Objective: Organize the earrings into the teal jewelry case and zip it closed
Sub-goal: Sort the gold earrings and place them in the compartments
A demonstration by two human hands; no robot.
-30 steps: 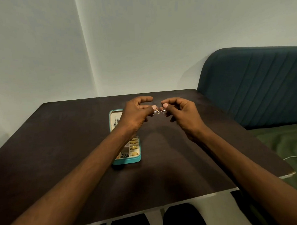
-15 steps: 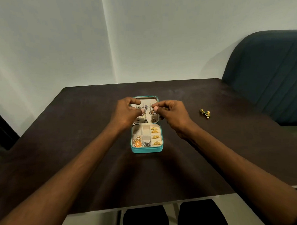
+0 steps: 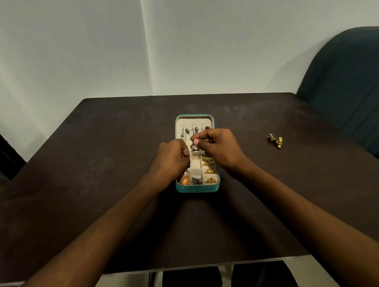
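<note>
The teal jewelry case [image 3: 196, 189] lies open in the middle of the dark table, its cream lid panel at the far side holding several silver earrings [image 3: 184, 133]. Gold pieces [image 3: 209, 171] fill its right compartments. My right hand [image 3: 218, 148] pinches a silver bell-shaped earring [image 3: 195, 148] over the case's hinge. My left hand [image 3: 173, 158] is closed over the case's left side; what it holds is hidden. A gold and green earring pair [image 3: 276, 140] lies loose on the table to the right.
A dark teal padded seat back [image 3: 351, 82] stands at the table's right. Pale walls meet behind the table [image 3: 98, 169]. The table's near edge runs just above my legs.
The view has shifted, so the case now sits centred. Both hands have come down from above the table to the open case, the right still pinching the silver earring.
</note>
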